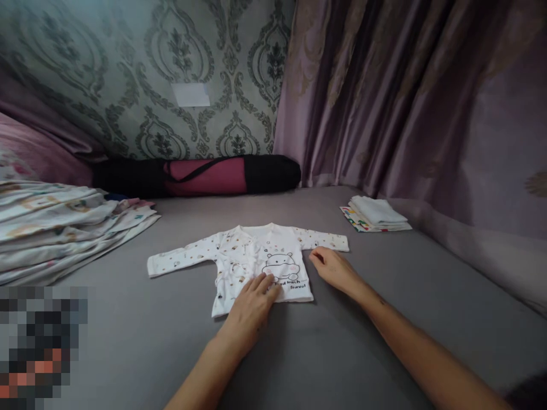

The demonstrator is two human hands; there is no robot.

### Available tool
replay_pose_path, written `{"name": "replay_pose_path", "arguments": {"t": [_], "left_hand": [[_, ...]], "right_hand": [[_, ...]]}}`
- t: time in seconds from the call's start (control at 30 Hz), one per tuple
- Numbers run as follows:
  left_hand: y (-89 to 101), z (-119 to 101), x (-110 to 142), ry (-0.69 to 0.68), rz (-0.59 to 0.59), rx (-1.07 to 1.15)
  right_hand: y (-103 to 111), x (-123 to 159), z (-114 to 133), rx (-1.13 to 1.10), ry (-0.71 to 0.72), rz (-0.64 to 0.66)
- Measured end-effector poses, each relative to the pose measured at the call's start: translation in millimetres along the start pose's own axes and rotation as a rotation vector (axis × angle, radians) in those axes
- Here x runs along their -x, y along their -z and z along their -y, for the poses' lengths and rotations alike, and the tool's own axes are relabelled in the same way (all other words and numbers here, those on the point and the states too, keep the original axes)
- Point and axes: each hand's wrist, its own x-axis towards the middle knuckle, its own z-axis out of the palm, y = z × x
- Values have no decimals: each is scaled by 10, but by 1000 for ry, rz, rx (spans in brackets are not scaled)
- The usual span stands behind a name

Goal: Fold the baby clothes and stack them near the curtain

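Note:
A small white baby shirt lies spread on the grey sheet with both long sleeves out to the sides. Small prints dot its left half and sleeves, and a cartoon animal with lettering is on the front. My left hand rests on the lower front with its fingers stretched out, covering part of the lettering. Just beside the shirt's right edge, below the right sleeve, is my right hand. Its thumb and fingertips are pinched together, and no cloth shows between them.
Folded cloths, white over a colourful one, lie at the right. Rumpled printed fabric covers the left side. A black and dark pink long bag lies along the patterned wall. Purple curtains hang at the right.

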Motion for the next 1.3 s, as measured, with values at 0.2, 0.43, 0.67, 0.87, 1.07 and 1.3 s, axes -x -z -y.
{"name": "replay_pose_path", "arguments": {"t": [0.2, 0.43, 0.67, 0.87, 1.07, 1.3], "left_hand": [[-20, 14, 4, -7, -79, 2], [-47, 271, 47, 74, -381, 121], [242, 1074, 229, 380, -451, 151], [265, 1939, 402, 584, -315, -78], [58, 2084, 472, 641, -252, -218], [30, 1988, 490, 747, -215, -221]], "right_hand": [[-151, -312, -28, 130, 28, -25], [-328, -561, 143, 128, -20, 141], [-406, -666, 22, 53, -63, 208], [-433, -692, -28, 85, -23, 162], [-471, -574, -43, 200, -42, 130], [-305, -457, -354, 285, -128, 138]]}}
